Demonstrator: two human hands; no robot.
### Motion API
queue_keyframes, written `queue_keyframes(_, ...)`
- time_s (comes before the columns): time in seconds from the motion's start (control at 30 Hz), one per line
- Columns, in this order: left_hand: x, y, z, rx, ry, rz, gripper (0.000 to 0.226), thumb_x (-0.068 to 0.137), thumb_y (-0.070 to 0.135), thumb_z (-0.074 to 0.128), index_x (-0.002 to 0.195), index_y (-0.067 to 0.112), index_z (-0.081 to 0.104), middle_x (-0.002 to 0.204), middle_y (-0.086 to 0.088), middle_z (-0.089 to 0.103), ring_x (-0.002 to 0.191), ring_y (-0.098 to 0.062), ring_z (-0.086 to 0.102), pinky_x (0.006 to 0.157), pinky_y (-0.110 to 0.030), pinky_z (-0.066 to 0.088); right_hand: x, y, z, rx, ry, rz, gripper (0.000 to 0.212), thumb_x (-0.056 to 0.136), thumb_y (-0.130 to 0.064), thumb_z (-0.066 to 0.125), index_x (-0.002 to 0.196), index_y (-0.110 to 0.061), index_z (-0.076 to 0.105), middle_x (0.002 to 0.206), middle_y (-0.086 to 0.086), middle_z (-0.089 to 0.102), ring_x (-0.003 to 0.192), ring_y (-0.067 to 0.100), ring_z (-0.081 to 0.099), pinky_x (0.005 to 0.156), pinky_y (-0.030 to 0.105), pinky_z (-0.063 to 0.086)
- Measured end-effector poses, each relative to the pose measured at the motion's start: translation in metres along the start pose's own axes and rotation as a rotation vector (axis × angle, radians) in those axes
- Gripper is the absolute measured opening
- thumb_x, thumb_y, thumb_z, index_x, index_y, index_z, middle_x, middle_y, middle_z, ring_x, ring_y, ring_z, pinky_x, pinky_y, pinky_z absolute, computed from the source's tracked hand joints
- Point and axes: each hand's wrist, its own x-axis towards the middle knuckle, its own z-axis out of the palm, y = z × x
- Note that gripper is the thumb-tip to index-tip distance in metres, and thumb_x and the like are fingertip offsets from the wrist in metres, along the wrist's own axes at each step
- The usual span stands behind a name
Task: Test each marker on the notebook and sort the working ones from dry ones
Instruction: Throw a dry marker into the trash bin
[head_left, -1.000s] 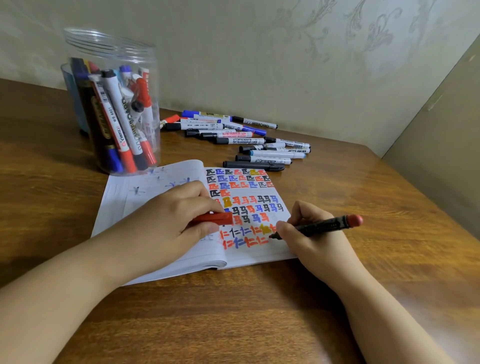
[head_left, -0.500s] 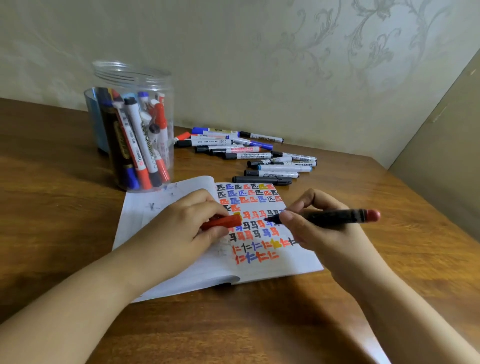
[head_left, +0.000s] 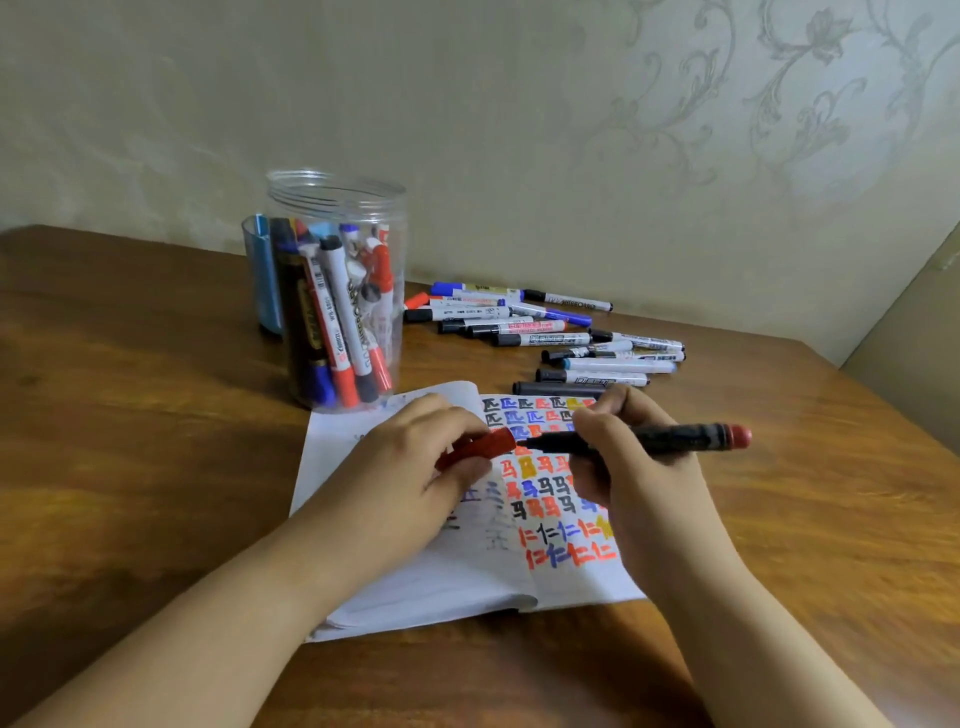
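— Holding things how, right now, in your head view?

— Your left hand (head_left: 415, 467) pinches the red cap (head_left: 480, 447) at the middle of the frame, and your right hand (head_left: 623, 467) grips the black marker (head_left: 649, 439), its red-ended tail pointing right. Cap mouth and marker tip are just about meeting above the notebook (head_left: 363, 597); whether the tip is already inside, you cannot tell through the blur.

— And how far along is the sorting?

— Well on, I'd judge. The right page is filled with rows of red, blue, black and yellow test strokes. A loose group of markers (head_left: 545, 332) lies on the table (head_left: 130, 493) above the notebook, right of centre, likely ones already tested. The clear jar (head_left: 337, 291) at upper left holds a good many more standing upright. Which lot is which, the frame does not say.

— So what's left?

— Capping this one, placing it, then more testing, probably.
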Motion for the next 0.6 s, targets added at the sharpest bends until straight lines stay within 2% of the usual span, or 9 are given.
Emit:
queue_keyframes(0.23,-0.004,0.007,0.002,-0.008,-0.076,0.046,0.026,0.085,0.026,0.059,0.111,0.025,0.061,0.094,0.025,0.046,0.095,0.006,0.049,0.078,-0.004,0.04,0.0,0.004,-0.002,-0.067,-0.086,-0.023,0.027,0.088,-0.007,0.056,0.065,-0.014,0.043,0.045,-0.006,0.039,0.042,0.006,0.035,0.042,0.014,0.031)
queue_keyframes(0.43,-0.008,0.014,0.001,-0.047,-0.119,0.046,0.02,0.088,0.029,0.054,0.108,0.027,0.058,0.094,0.021,0.056,0.092,0.006,0.051,0.076,-0.009,0.04,0.002,0.012,-0.002,-0.175,-0.14,-0.061,0.029,0.083,-0.017,0.066,0.06,-0.015,0.048,0.048,-0.004,0.036,0.045,0.009,0.029,0.046,0.022,0.026)
queue_keyframes(0.5,-0.008,0.013,0.001,-0.043,-0.117,0.02,0.02,0.089,0.03,0.052,0.108,0.026,0.057,0.09,0.024,0.053,0.087,0.01,0.05,0.073,-0.006,0.038,0.003,0.01,-0.003,-0.119,-0.148,-0.022,0.024,0.078,-0.028,0.07,0.068,-0.012,0.054,0.047,-0.006,0.036,0.043,0.008,0.028,0.044,0.021,0.026)
queue_keyframes(0.6,-0.007,0.01,0.0,-0.026,-0.079,-0.023,0.023,0.089,0.033,0.049,0.111,0.026,0.055,0.091,0.026,0.049,0.082,0.017,0.047,0.073,-0.001,0.036,0.008,0.003,-0.013,0.067,-0.009,-0.006,0.031,0.078,-0.04,0.063,0.077,-0.01,0.058,0.043,-0.006,0.031,0.04,0.01,0.024,0.042,0.021,0.023)
